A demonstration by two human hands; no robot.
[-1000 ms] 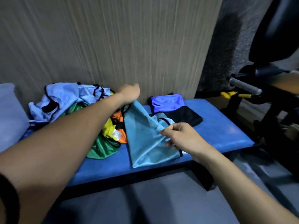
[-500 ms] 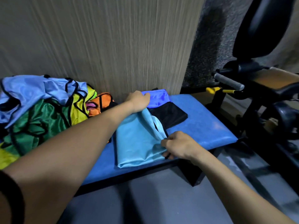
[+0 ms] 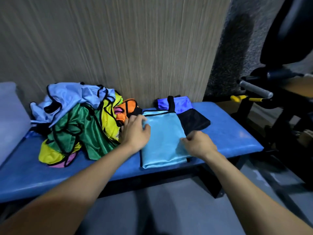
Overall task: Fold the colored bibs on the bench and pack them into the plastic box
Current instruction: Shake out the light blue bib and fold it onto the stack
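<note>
Light-blue shiny bib (image 3: 162,133) with black edging lies part-folded flat on the blue padded tabletop (image 3: 233,138), near the front edge, between the heap of loose bibs (image 3: 76,122) on the left (pale blue, green, yellow, orange, pink) and two folded pieces at the back right, one purple (image 3: 181,103), one black (image 3: 194,122). Left hand (image 3: 135,133) rests on the bib's left edge, fingers fairly straight, pressing the cloth down, nothing pinched as far as can be seen. Right hand (image 3: 199,145) sits at the right edge with fingers curled, looks to be pinching the fabric there, though the fingertips are hidden under the knuckles. Judgement on handling: thin, slick, very light fabric, no stiffness, layers likely slide off each other and spring open unless held; best taken at the corners or along the black-trimmed hem, with one palm flat to pin the fold. Task is early, most bibs not yet folded. A pale translucent shape (image 3: 10,116) at the far left may be the plastic box, cannot tell. Tabletop is a vinyl-look bench pad, smooth, so the cloth may creep. Behind is a wood-grain wall panel (image 3: 118,48); grey floor below; dark gym equipment (image 3: 264,92) with a yellow-handled part at the right.
</note>
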